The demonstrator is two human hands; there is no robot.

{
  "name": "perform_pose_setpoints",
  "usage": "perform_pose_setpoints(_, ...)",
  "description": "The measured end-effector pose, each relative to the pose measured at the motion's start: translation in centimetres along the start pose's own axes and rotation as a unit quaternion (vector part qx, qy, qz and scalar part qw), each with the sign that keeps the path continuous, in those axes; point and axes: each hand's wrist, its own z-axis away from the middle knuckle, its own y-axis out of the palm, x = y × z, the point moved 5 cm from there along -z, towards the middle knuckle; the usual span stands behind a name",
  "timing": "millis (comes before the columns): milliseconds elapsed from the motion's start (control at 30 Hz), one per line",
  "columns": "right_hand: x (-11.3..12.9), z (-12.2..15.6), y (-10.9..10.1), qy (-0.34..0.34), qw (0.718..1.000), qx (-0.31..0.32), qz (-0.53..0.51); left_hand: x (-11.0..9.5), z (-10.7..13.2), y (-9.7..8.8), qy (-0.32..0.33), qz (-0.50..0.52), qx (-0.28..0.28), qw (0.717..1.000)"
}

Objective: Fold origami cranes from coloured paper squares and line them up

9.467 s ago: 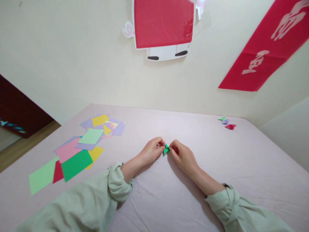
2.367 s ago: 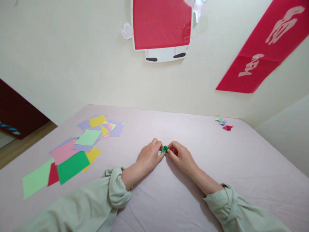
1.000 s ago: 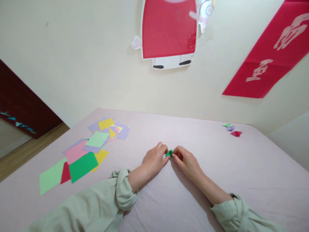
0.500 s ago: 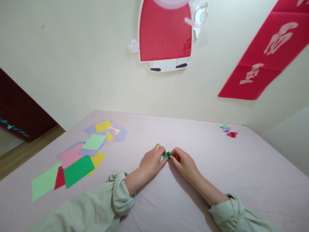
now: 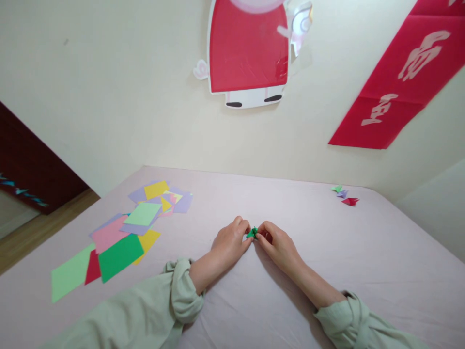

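A small folded green paper piece (image 5: 252,232) sits between my two hands, low over the pale pink sheet (image 5: 225,198). My left hand (image 5: 229,239) pinches its left side with fingers curled. My right hand (image 5: 276,243) pinches its right side, fingers closed as well. Both wrists rest on the sheet, and pale green sleeves are rolled up on both arms. The fingertips cover most of the paper piece.
Several loose coloured paper squares (image 5: 119,231) lie spread at the left. Three small folded paper pieces (image 5: 344,195), green, lilac and red, lie at the far right. A cream wall behind carries a red cartoon cutout (image 5: 250,53) and a red banner (image 5: 395,92).
Both hands have kept pinching the green piece in the same spot, with small finger shifts. The piece looks more compact than 9.5 s ago. The view has tilted a little.
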Motion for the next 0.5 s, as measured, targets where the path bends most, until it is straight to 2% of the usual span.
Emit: perform_pose_setpoints(500, 0.22, -0.02, -0.13, 0.004, 1.000, 0.007, 0.006, 0.00, 0.02, 0.00, -0.004, 0.000, 0.001, 1.000)
